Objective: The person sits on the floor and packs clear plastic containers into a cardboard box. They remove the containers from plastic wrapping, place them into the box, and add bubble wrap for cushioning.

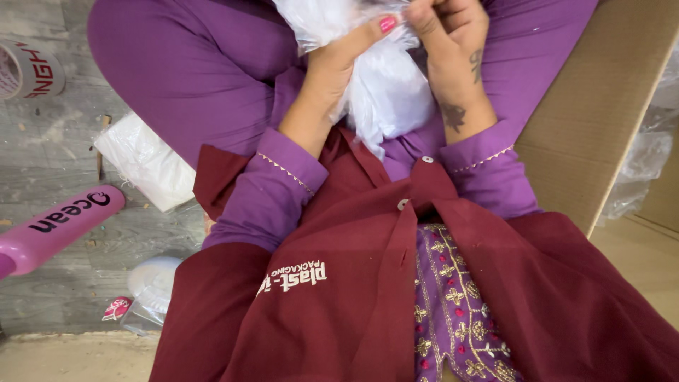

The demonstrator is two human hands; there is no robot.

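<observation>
A roll of printed packing tape (28, 68) lies on the grey floor (56, 152) at the far left, a pink bottle (53, 228) nearer, a flat white packet (145, 161) between. A brown cardboard box (601, 106) stands at the right. On the lap, the left hand (336, 67) and right hand (449, 42) have their fingers closed on a crumpled, translucent white plastic bag (385, 88).

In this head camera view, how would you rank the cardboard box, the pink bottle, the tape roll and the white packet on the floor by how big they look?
1. cardboard box, cut off by the frame.
2. white packet and pink bottle: look alike, and the bottle is cut off, so unranked.
3. tape roll, partly out of frame.
</observation>
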